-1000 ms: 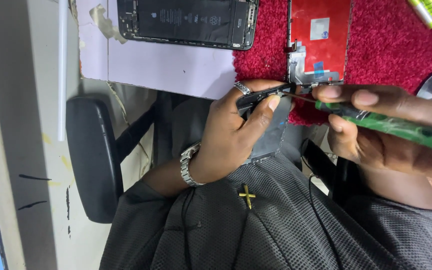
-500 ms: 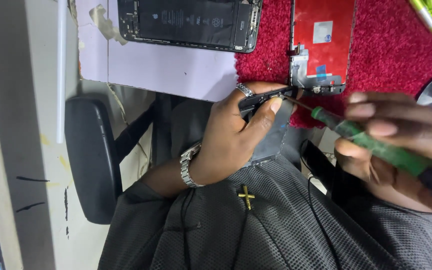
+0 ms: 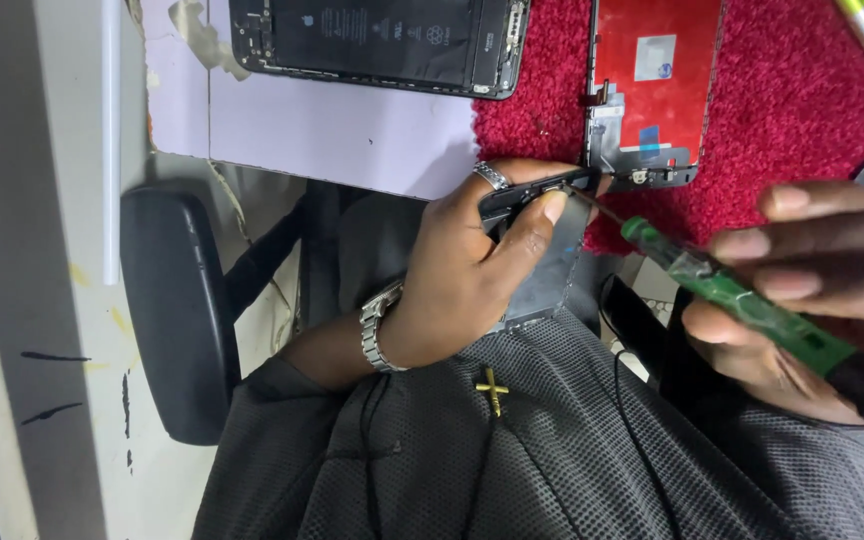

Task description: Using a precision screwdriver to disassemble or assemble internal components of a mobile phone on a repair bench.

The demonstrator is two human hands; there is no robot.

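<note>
While our left hand (image 3: pixel 462 280) pinches a thin, flat metal plate (image 3: pixel 544 270) — dull grey, with a dark strip along its top edge — our right hand (image 3: pixel 802 300) wraps around a screwdriver (image 3: pixel 742 300) with a translucent green plastic handle. The left fingers (image 3: pixel 537 215) are clenched on the plate's upper edge, thumb pressed on the dark strip, a silver ring on one finger and a metal link watch (image 3: pixel 377 325) at the wrist. The right fingers are closed around the handle, and the slim steel tip reaches the plate's top corner, just beside the left thumb. The plate is held over our lap, just below the fuzzy red mat (image 3: pixel 792 110) on the tabletop (image 3: pixel 352 130), where a glossy red screen panel (image 3: pixel 652 90) lies — an opened phone body (image 3: pixel 382 40) rests beside it on the pale surface.
</note>
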